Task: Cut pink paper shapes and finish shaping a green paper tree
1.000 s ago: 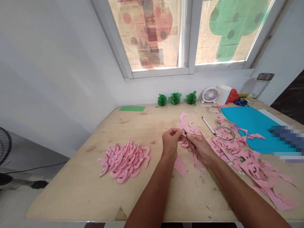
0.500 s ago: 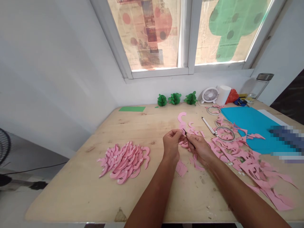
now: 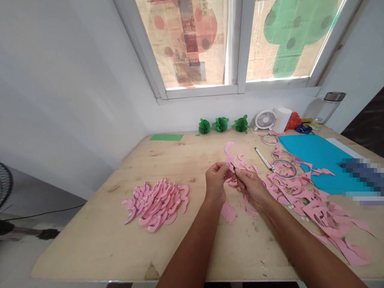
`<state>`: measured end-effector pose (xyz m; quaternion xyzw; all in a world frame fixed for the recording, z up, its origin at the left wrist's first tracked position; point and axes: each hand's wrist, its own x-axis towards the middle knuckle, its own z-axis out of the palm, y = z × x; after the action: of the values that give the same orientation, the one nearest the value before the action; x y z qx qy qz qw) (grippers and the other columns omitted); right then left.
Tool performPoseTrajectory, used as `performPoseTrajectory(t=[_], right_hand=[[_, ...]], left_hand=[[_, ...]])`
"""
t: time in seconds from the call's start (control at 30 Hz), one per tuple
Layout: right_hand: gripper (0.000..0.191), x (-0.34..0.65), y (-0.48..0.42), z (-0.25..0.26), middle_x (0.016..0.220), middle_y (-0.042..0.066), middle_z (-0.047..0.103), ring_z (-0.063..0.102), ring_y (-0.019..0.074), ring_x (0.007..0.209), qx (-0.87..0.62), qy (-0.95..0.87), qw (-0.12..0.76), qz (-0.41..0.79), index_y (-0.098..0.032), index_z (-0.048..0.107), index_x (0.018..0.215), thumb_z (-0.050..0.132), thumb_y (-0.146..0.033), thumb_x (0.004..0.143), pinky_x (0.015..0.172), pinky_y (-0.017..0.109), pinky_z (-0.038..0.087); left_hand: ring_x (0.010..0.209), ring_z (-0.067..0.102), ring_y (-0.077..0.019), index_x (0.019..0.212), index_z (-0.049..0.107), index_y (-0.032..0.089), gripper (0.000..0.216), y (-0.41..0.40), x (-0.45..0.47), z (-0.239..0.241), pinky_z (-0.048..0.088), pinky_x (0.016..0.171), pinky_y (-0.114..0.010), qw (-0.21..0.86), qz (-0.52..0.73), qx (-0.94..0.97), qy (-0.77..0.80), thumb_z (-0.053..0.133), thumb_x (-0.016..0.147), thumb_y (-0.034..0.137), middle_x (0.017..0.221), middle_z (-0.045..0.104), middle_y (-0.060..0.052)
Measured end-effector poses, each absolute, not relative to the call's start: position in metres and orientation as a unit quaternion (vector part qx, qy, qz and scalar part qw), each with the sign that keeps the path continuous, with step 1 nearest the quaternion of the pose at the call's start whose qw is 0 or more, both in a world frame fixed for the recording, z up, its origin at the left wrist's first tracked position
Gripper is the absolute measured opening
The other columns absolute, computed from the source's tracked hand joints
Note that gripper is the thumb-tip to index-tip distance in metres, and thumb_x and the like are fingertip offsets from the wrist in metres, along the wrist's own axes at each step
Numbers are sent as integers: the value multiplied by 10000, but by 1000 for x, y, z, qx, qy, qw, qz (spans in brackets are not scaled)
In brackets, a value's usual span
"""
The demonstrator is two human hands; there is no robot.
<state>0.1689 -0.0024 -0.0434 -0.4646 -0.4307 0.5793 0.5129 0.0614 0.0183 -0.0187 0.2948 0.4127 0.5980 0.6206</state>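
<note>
The left hand [image 3: 216,180] is closed, thumb and fingertips pinching the lower end of a curved pink piece [image 3: 229,149], whose free end points toward the far edge of the desk [image 3: 90,248]. Close beside it, the right hand [image 3: 251,186] grips a slim dark tool [image 3: 235,168], its tip at the pinched part of that piece; most of the tool is hidden by the fingers. Both hands are over the desk's middle, about midway between its near and far edges. Toward the left edge lies a heaped pile of pink curved shapes [image 3: 162,206], many with small whitish spots. Pink offcuts [image 3: 324,218] spread from beside the right hand down toward the near right corner. A white pen [image 3: 263,159] lies beyond the right hand, and blue sheets [image 3: 324,162] lie along the right side. Near the far edge are a green strip [image 3: 167,137], three green paper ornaments [image 3: 221,125] and a small white fan [image 3: 265,119].
</note>
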Motion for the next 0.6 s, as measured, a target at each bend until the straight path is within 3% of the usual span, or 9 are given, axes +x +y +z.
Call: performPoseTrajectory(t=[0.23, 0.43, 0.6], right_hand=[[392, 168, -4, -42, 364, -111, 302, 203, 38, 331, -474, -449, 501, 568, -175, 586, 647, 550, -536, 798, 450, 214, 338], [407, 168, -4, -42, 385, -98, 305, 207, 49, 336, -488, -446, 499, 561, -173, 584, 657, 553, -560, 779, 345, 206, 181], [406, 169, -3, -44, 388, -98, 309, 231, 48, 358, -479, -447, 508, 558, -169, 575, 645, 557, -551, 782, 391, 202, 267]], left_hand=[[542, 509, -83, 630, 585, 144, 172, 20, 58, -21, 438, 596, -239, 595, 616, 313, 411, 703, 589, 262, 583, 572, 9], [529, 493, -71, 602, 567, 141, 175, 20, 59, -21, 431, 596, -236, 620, 614, 287, 395, 709, 584, 241, 578, 558, 19], [521, 492, -77, 605, 569, 139, 174, 19, 60, -20, 420, 584, -241, 634, 608, 283, 385, 713, 592, 236, 562, 547, 24]])
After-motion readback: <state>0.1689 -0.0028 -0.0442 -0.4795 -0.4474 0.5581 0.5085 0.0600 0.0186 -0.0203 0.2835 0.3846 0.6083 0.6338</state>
